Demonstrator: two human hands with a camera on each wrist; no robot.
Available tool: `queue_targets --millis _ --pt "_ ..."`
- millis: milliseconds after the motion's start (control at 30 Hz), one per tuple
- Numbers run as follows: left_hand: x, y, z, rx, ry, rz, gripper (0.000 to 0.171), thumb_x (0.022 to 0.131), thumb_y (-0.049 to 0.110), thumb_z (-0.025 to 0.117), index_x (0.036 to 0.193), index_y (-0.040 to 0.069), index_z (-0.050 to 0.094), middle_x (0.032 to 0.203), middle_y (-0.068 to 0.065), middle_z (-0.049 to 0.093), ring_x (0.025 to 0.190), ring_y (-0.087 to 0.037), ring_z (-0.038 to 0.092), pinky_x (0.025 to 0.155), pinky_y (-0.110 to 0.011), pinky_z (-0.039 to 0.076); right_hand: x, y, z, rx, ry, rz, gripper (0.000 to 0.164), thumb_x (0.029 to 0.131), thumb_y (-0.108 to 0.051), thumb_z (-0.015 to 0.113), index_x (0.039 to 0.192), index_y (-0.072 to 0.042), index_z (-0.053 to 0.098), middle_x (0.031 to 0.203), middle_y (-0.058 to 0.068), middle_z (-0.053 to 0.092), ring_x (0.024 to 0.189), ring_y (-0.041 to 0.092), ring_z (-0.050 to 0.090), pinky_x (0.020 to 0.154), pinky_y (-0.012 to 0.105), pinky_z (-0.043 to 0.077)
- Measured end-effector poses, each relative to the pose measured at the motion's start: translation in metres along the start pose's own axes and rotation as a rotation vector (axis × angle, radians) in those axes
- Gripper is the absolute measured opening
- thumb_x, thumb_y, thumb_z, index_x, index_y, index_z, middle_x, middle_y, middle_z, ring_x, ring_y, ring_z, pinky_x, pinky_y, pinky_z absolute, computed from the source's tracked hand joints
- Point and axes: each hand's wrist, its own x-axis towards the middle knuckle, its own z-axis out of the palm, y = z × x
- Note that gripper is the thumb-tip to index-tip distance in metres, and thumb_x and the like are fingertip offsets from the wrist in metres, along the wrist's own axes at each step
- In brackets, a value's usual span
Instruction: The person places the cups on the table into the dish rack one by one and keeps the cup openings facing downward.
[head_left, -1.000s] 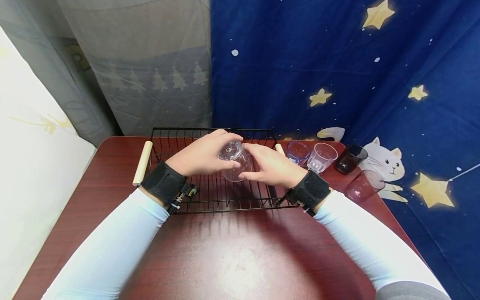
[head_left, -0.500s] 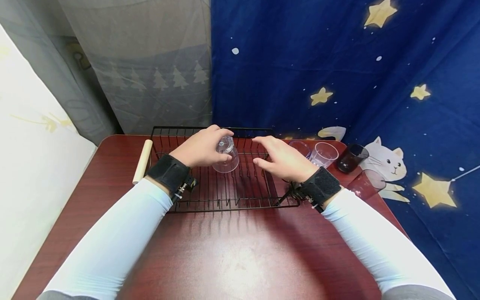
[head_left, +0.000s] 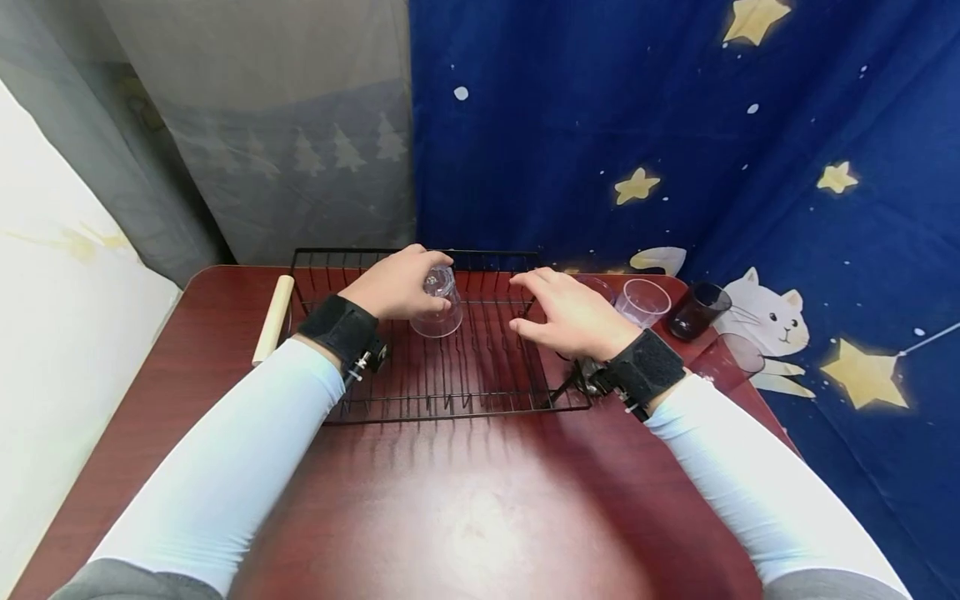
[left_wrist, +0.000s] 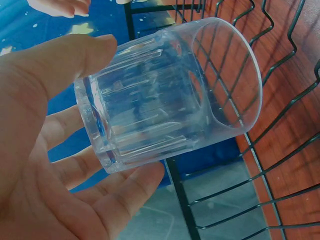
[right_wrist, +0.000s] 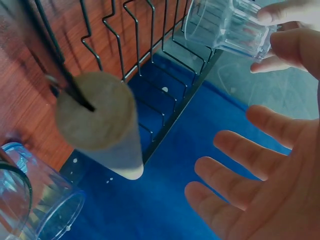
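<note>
We grip a clear, ridged, upside-down tumbler by its base in our left hand, over the black wire rack on the glossy, reddish-brown tabletop. Our right hand hovers nearby, spread wide.

A home is suggested by the star-and-cat curtain at upper right and the wire rack on the desk.

The tumbler looks smooth and glossy, the rack metal, its nine-o'clock handle matt wood, the table glossy, the one-o'clock curtain cloth.
</note>
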Motion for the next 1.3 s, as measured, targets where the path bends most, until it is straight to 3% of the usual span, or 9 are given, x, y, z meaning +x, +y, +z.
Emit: queue_targets --millis 733,1300 --pt "0.019 -0.012 0.019 -0.014 0.022 -0.057 0.069 0.091 0.038 0.072 0.150 0.018 0.045 0.145 -0.014 0.046 0.119 -0.029 0.058 0.096 -0.046 0.051 -0.003 0.003 0.005 -0.008 0.006 -0.028 0.065 0.092 -0.048 0.064 0.145 -0.012 0.049 0.144 0.013 0.052 0.132 0.032 0.050 0.106 0.051 0.043" --pt "0.023 -0.010 0.023 0.006 0.053 -0.060 0.071 0.091 0.041 0.072 0.151 0.016 0.044 0.144 -0.015 0.047 0.120 -0.031 0.058 0.097 -0.048 0.050 -0.005 0.005 0.009 -0.020 0.013 -0.031 0.065 0.091 -0.046 0.066 0.144 -0.011 0.049 0.141 0.012 0.053 0.131 0.031 0.052 0.107 0.050 0.043"
